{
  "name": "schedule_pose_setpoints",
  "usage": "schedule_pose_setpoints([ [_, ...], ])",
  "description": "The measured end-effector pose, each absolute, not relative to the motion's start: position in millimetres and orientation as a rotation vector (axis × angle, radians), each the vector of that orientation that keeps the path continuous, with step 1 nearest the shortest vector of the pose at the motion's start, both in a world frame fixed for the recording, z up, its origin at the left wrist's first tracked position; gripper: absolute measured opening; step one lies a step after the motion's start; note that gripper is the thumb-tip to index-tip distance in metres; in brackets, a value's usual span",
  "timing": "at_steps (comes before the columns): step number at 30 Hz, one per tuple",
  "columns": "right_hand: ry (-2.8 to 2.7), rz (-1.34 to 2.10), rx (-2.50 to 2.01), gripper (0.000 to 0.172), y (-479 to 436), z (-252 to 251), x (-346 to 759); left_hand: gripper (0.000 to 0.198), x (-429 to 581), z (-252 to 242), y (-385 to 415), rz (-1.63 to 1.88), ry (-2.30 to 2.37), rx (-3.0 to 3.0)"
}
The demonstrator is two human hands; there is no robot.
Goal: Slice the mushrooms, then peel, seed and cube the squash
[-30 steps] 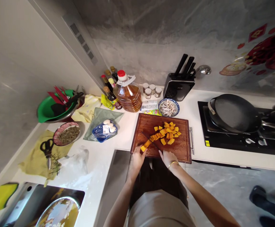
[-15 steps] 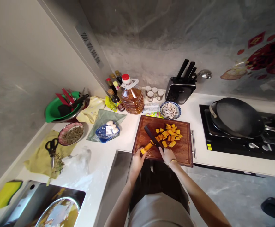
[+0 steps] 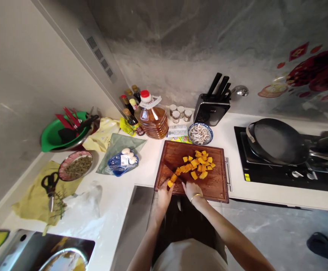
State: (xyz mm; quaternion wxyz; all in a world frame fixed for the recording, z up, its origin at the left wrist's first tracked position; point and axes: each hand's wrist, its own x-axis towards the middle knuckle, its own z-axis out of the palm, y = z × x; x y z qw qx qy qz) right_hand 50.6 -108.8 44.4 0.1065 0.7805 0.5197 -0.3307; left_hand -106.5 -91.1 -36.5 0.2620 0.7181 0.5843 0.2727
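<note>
On the wooden cutting board (image 3: 216,188), my left hand (image 3: 164,195) pinches the near end of an orange strip that looks like pumpkin (image 3: 170,183). My right hand (image 3: 192,190) is closed around the handle of a kitchen knife (image 3: 182,180). Its dark blade lies across the strip, close to the left fingertips, and reflects the board's colour. Several cut pumpkin chunks (image 3: 202,160) are spread over the board's middle and right, beyond the knife.
Behind the board stand a bowl of sliced mushrooms (image 3: 200,134), a knife block (image 3: 212,111) and a large oil bottle (image 3: 153,121). A wok (image 3: 278,141) sits on the hob at right. Scissors (image 3: 51,184) and a blue tray with mushrooms (image 3: 118,165) lie left; a sink is lower left.
The knife has shifted left along the strip, nearer my left fingers, with my right hand following. A further piece of the strip appears cut. The whole view has shifted slightly.
</note>
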Motion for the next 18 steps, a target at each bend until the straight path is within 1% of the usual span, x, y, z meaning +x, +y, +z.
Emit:
schedule_pose_setpoints([
  [3,1.586,-0.958,2.384,0.047,-104,29,51,0.035,-111,-36,-90,0.764,1.547,1.965],
  [6,1.637,-1.079,2.447,0.049,-102,13,61,0.033,-118,-36,-87,0.792,1.490,2.016],
  [9,1.650,-1.174,2.493,0.050,-102,8,70,0.033,-125,-35,-87,0.815,1.504,2.005],
  [12,1.652,-1.132,2.499,0.050,-107,19,75,0.033,-124,-34,-89,0.822,1.545,1.922],
  [18,1.685,-0.923,2.379,0.049,-121,56,76,0.033,-98,-29,-87,0.816,1.607,1.820],
])
